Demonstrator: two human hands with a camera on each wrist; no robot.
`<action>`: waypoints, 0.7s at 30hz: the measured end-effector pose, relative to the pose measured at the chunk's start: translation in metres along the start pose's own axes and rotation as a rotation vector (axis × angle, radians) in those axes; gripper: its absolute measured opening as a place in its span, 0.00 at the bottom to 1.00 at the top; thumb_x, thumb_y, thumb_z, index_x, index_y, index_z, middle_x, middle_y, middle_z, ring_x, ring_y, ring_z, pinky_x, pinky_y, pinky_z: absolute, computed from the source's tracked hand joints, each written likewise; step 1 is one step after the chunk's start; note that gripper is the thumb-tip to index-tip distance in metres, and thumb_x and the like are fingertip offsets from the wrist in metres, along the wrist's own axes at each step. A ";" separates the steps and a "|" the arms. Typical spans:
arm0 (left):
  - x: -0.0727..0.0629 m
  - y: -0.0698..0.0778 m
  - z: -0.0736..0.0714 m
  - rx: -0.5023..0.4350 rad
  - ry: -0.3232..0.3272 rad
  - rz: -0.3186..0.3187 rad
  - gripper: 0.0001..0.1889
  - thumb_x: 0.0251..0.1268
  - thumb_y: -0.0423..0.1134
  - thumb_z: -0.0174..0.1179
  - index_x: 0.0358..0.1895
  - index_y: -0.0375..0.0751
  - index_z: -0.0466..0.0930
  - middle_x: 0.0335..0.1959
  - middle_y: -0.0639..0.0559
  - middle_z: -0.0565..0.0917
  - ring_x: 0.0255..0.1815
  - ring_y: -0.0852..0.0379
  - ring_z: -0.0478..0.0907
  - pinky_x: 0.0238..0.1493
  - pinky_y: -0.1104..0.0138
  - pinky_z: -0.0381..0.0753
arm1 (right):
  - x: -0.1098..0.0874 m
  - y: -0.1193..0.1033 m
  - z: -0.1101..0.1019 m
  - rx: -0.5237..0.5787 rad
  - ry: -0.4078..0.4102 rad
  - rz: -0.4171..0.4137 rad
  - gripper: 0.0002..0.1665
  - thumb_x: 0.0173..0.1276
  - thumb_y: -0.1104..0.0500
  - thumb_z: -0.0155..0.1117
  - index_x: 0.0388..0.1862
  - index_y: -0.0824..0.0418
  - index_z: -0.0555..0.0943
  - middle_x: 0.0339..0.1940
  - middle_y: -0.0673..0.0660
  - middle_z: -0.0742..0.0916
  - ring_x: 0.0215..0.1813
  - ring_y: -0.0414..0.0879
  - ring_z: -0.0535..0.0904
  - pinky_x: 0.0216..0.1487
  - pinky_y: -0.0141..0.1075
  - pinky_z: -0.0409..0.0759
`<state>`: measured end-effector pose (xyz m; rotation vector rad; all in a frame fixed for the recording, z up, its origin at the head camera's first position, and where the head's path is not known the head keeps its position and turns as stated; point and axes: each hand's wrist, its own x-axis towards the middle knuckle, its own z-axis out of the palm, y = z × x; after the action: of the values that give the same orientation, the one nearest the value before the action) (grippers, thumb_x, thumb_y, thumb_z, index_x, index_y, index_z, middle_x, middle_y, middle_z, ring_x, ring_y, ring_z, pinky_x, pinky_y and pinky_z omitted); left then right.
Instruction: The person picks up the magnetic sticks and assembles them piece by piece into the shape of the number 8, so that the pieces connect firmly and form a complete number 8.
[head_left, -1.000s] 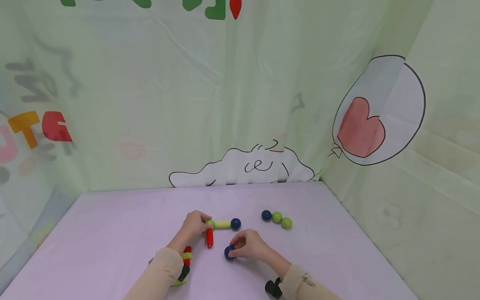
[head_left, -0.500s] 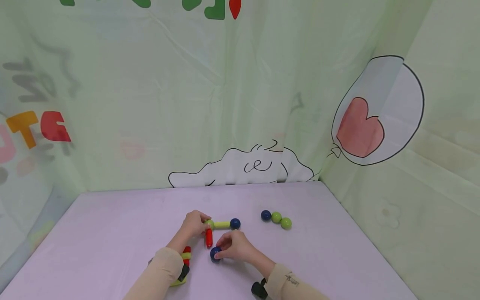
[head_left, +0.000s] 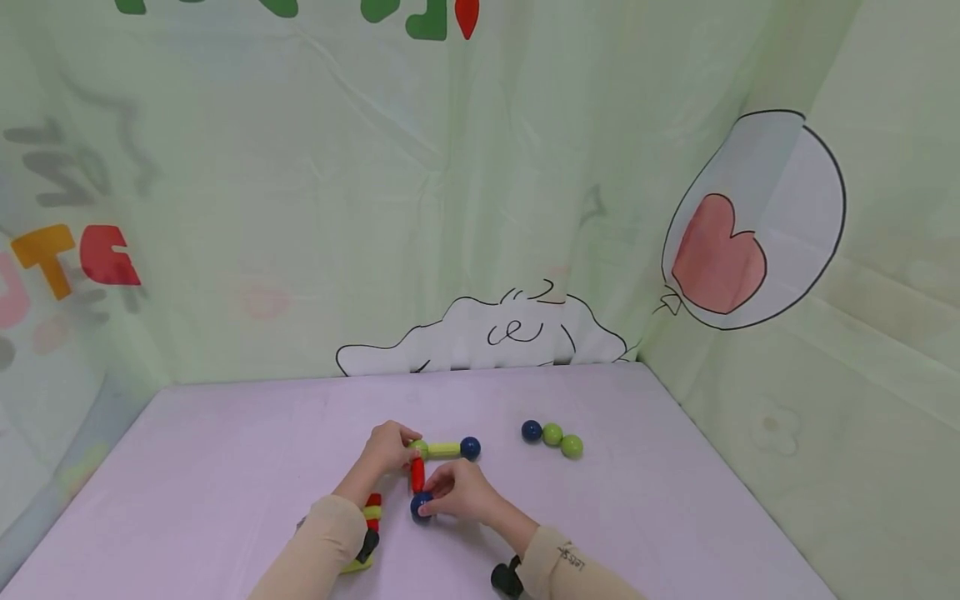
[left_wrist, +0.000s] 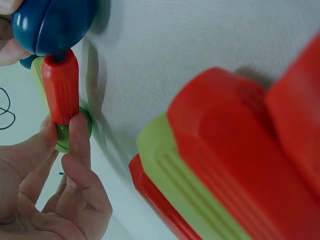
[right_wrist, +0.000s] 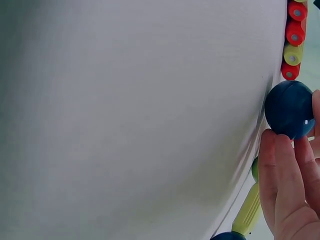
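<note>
My left hand (head_left: 387,447) pinches a green ball (head_left: 419,450) at the corner of a ball-and-rod piece on the table. From that ball a yellow-green rod (head_left: 444,450) runs right to a blue ball (head_left: 470,447), and a red rod (head_left: 417,476) points toward me. My right hand (head_left: 463,492) holds another blue ball (head_left: 422,507) between thumb and fingers. In the left wrist view this held blue ball (left_wrist: 52,25) touches the free end of the red rod (left_wrist: 61,87). In the right wrist view the fingertips rest against the ball (right_wrist: 290,109).
A row of one blue and two green balls (head_left: 552,434) lies at the back right. Several red and yellow-green rods (head_left: 372,512) lie side by side by the left forearm, partly hidden by it. A green curtain (head_left: 300,208) hangs behind the lilac table (head_left: 225,467).
My right hand has carried the blue ball left until it meets the red rod's near end. The left hand keeps its hold on the green ball and has barely moved.
</note>
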<state>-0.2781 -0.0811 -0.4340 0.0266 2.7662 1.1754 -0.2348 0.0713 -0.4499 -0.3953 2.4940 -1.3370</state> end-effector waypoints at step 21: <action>0.001 -0.001 0.001 0.040 -0.002 0.015 0.13 0.54 0.30 0.63 0.44 0.36 0.83 0.38 0.42 0.81 0.31 0.55 0.73 0.33 0.67 0.76 | 0.002 0.002 -0.006 -0.002 -0.014 -0.044 0.10 0.49 0.63 0.73 0.30 0.63 0.82 0.24 0.51 0.83 0.28 0.43 0.78 0.31 0.33 0.79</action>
<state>-0.2786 -0.0808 -0.4354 0.0517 2.7923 1.1234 -0.2393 0.0767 -0.4486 -0.4606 2.4886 -1.3438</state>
